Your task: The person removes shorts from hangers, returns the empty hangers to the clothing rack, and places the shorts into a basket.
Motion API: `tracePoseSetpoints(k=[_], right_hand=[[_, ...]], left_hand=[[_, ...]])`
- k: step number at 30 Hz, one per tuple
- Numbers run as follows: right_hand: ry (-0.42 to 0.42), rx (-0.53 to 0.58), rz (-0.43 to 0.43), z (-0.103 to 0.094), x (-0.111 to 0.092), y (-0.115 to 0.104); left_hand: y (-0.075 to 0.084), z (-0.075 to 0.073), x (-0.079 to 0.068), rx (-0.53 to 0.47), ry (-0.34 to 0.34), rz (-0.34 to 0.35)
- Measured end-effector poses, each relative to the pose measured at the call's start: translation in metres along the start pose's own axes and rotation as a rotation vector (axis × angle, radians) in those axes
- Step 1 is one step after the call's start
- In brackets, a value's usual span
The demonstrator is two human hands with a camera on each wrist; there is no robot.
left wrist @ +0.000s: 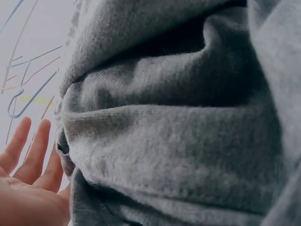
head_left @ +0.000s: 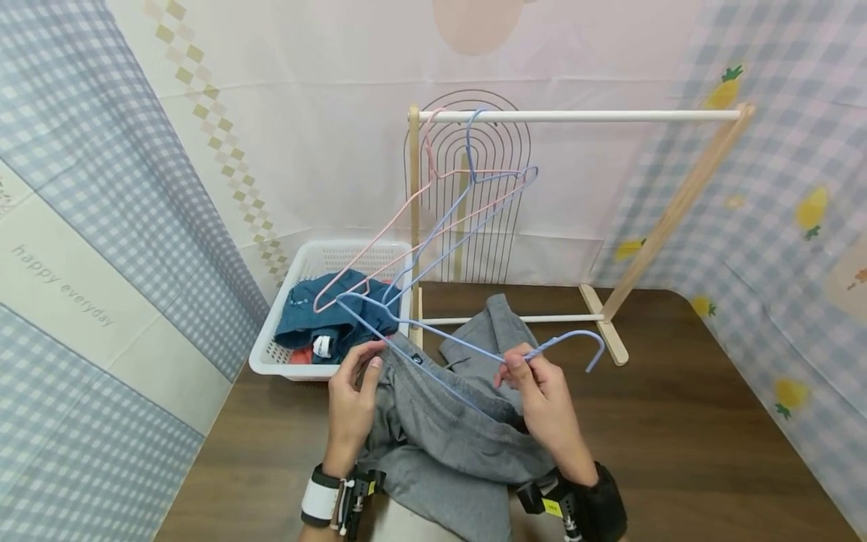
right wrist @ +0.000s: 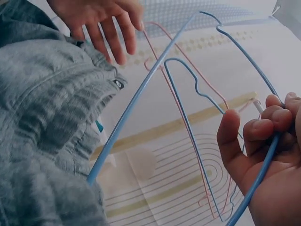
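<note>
Grey trousers (head_left: 447, 444) lie bunched in front of the person, waist opening facing up, with a small dark label inside the waistband. At the waistband's left end, the left hand (head_left: 352, 399) pinches the cloth between thumb and fingers; its other fingers extend free in the right wrist view. The right hand (head_left: 547, 403) grips a blue hanger (head_left: 558, 339) near its neck, hook pointing right. The hanger's lower bar (right wrist: 143, 97) slants across the waistband, and its far end passes into the trousers' opening. In the left wrist view, grey cloth hides the left thumb.
A white basket (head_left: 267, 361) with a dark blue garment (head_left: 305, 309) stands at the back left. Behind the hands, a rack with a white rail (head_left: 609, 116) carries a pink hanger (head_left: 389, 222) and another blue hanger (head_left: 469, 147). Patterned cloth surrounds the brown tabletop (head_left: 677, 452).
</note>
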State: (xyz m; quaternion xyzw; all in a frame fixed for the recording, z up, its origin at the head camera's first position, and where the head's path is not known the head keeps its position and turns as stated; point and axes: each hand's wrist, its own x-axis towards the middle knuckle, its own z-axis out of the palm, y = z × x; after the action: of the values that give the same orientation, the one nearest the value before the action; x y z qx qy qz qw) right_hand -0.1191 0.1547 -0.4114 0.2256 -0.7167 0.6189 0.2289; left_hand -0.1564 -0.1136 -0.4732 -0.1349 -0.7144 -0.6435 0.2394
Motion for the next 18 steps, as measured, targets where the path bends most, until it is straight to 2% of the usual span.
tracePoseSetpoints(k=[3, 5, 12, 18], right_hand=[[-0.009, 0.019, -0.009, 0.003, 0.000, 0.000], [-0.020, 0.014, -0.011, 0.005, 0.001, 0.000], [-0.047, 0.001, -0.034, 0.008, 0.004, -0.006], [-0.084, 0.036, -0.045, 0.011, 0.009, -0.014]], left_hand=[[0.002, -0.001, -0.001, 0.061, -0.003, 0.051], [0.005, -0.001, -0.001, 0.056, 0.008, 0.095], [0.028, -0.004, 0.012, -0.229, 0.018, 0.246], [0.051, -0.009, 0.023, -0.369, 0.051, 0.316]])
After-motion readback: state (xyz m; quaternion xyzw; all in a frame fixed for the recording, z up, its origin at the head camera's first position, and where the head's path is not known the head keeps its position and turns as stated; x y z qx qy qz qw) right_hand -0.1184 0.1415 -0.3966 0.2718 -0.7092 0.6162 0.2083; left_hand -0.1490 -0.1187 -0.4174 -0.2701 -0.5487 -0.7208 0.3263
